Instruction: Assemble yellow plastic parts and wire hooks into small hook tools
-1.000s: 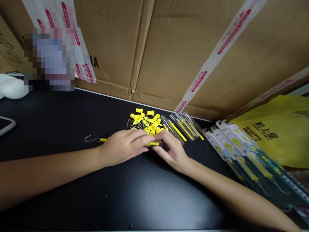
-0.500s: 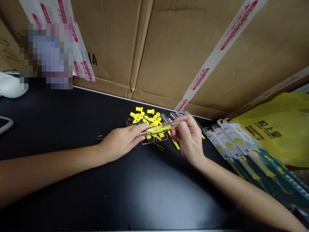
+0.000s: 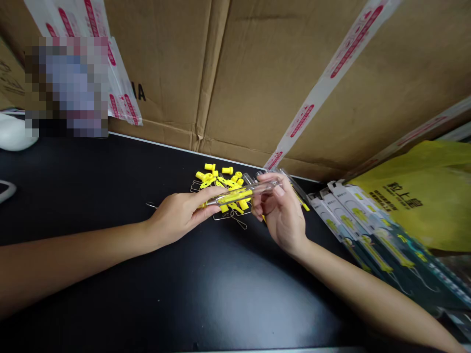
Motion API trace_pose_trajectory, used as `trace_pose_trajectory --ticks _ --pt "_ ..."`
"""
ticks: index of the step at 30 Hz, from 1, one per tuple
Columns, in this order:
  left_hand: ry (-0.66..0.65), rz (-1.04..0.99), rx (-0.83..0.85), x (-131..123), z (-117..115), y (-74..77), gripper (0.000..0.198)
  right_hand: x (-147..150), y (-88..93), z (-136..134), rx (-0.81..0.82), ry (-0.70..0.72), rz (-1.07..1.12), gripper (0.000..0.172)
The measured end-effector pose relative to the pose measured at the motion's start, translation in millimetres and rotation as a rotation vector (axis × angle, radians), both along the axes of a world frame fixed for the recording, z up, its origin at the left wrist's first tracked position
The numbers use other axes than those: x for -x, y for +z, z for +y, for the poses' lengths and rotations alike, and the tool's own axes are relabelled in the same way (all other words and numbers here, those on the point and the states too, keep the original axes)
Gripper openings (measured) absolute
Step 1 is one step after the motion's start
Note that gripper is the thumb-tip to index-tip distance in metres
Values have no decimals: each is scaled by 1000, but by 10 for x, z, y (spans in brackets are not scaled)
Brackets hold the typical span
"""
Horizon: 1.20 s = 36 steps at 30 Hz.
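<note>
A clear plastic tube (image 3: 235,195) with a yellow strip inside lies nearly level above the dark table. My left hand (image 3: 178,213) pinches its left end between thumb and fingers; a thin metal wire (image 3: 150,205) shows just beyond that hand. At the tube's right end, the fingers and thumb of my right hand (image 3: 285,215) curl round it. Behind and below the tube is a pile of small yellow plastic parts (image 3: 227,170), with springs and bent wire hooks (image 3: 240,224) among them. More clear tubes (image 3: 294,184) lie behind my right hand, partly hidden.
Tall cardboard (image 3: 162,59) with printed tape stands along the table's back edge. On the right are hook-pictured packages (image 3: 368,220) and a yellow bag (image 3: 430,191). A white rounded object (image 3: 16,132) sits at far left, near a blurred-out patch.
The tube and both hands have shifted slightly left in the picture. My right hand has turned, its fingers loosening a little, so more of the tube's right end shows.
</note>
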<state>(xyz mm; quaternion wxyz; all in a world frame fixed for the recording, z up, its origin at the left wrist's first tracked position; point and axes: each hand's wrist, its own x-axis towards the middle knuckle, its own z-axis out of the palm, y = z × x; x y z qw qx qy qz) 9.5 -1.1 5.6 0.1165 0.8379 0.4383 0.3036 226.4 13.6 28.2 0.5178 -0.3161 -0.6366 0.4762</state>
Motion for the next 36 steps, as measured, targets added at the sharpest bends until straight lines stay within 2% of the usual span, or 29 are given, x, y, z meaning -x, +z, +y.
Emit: trace_pose_trajectory --ticks 8,12,14,16,20,22,25,27,29,32,36 --pt "-32 42 0 1 -11 -18 37 21 -23 -21 122 43 76 20" --pt "-55 64 10 10 -3 -40 38 45 -67 -47 220 186 13 24" --pt "-59 71 21 12 -1 -47 39 48 -67 -46 212 207 -38 27" --pt "-45 61 43 10 1 -47 38 29 -15 -8 148 125 -59 27" --pt "-8 41 91 0 10 -37 35 -147 246 220 -19 -193 -51 31" --pt "-14 43 102 -1 16 -35 32 -319 376 395 -84 -339 -104 38" --pt "-41 48 91 1 20 -42 29 -612 439 665 -130 -443 -345 33" --pt "-46 54 55 3 19 -48 28 -761 385 804 -122 -453 -609 25" --pt "-47 56 22 4 16 -52 26 -832 299 882 -195 -476 -870 24" --pt "-54 57 -7 0 17 -51 23 -800 208 875 -247 -518 -1219 31" --pt "-73 50 -35 -8 16 -51 20 -665 205 748 -273 -430 -1382 31"
